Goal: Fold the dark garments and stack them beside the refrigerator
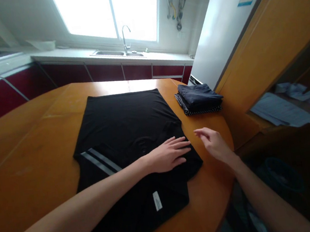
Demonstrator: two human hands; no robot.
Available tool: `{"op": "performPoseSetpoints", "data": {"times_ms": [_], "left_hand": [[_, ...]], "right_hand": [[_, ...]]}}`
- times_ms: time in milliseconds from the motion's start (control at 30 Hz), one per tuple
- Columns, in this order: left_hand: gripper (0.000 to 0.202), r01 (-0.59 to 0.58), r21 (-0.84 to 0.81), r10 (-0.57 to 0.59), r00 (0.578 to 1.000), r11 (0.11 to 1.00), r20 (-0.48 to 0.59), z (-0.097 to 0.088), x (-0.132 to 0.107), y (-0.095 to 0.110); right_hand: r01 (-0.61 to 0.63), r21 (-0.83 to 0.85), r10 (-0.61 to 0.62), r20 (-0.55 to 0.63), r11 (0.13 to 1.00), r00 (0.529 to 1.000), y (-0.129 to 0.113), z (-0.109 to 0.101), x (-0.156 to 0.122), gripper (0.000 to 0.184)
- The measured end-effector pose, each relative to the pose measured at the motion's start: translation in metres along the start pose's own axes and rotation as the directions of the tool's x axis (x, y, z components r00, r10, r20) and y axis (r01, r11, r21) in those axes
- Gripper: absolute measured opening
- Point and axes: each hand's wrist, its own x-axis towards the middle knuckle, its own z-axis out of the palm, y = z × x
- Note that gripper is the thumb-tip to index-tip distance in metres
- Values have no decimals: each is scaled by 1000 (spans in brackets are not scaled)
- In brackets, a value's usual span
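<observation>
A black shirt [123, 114] lies spread on the wooden table, its far edge straight and its near part folded over itself. Two grey stripes [101, 161] cross the part at the left, and a white label [157, 201] shows near the front. My left hand [168, 154] rests flat on the right side of the cloth, fingers spread, while that forearm hides some of the shirt. Just beyond the shirt's right edge, my right hand [214, 144] hovers over the table with loosely bent fingers, a gap to the thumb and nothing visible in it.
A stack of folded dark clothes [199, 98] sits at the right of the wooden table [34, 146]. Behind are a counter with a sink [110, 53] and a white fridge [220, 25]. Papers [281, 110] lie on a shelf at the right.
</observation>
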Motion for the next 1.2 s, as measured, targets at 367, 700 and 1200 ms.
{"op": "performPoseSetpoints", "data": {"times_ms": [367,700,1200], "left_hand": [[44,-20,-261,57,989,965,133,-5,-5,11],[43,173,23,-168,974,985,-149,4,1,-9],[48,400,-284,-481,811,871,-333,-39,10,-27]], "right_hand": [[231,-246,-133,359,941,924,33,78,97,57],[131,-36,-131,3,991,991,43,69,102,56],[191,-230,-120,290,954,949,40,71,89,60]]}}
